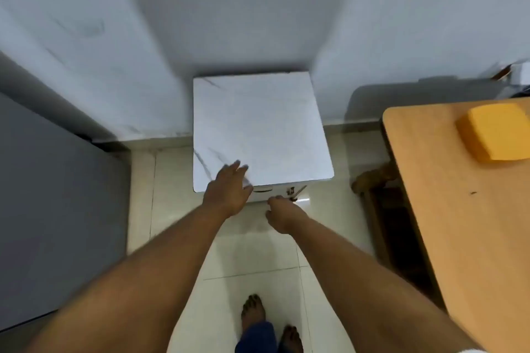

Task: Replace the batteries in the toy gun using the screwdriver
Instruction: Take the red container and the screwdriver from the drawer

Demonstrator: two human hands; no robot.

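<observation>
Grey cabinet face point(57, 209) fills the left edge. Beside it, the left hand point(226, 189) lies flat on the near left corner of the white marble-patterned surface point(263, 129), its fingers point(239, 167) straight and slightly spread. The right hand point(282, 213) reaches to the drawer front point(275, 190) below the top, near a metal latch point(296, 192); I cannot tell whether its fingers are curled round anything. Farther right, a yellow box point(493, 130) sits on a wooden desk point(459, 209). Neither toy gun nor screwdriver is in view. Bare feet point(252, 312) stand on pale floor tiles point(258, 261).

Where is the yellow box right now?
In the head view, the yellow box sits on the wooden table at the far right, to the right of the white marble-topped cabinet that stands against the wall.
</observation>
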